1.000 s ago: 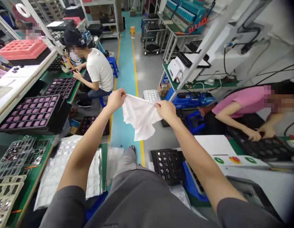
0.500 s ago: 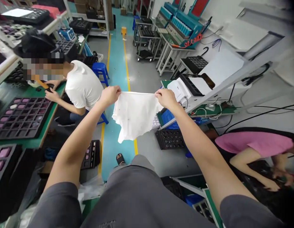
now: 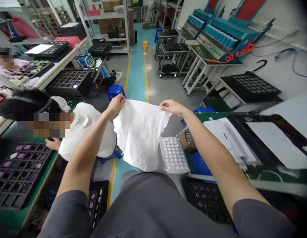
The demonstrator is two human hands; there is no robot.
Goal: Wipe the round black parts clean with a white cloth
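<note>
Head view: above a blue-green floor, each hand's grip pinches a white cloth.

From my viewpoint I see a white cloth, thin and soft; its top edge runs nearly straight between two pinched corners; the rest hangs down in shallow creases, its side and bottom edges wavy and uneven; it is held up in mid-air over the aisle.
</note>
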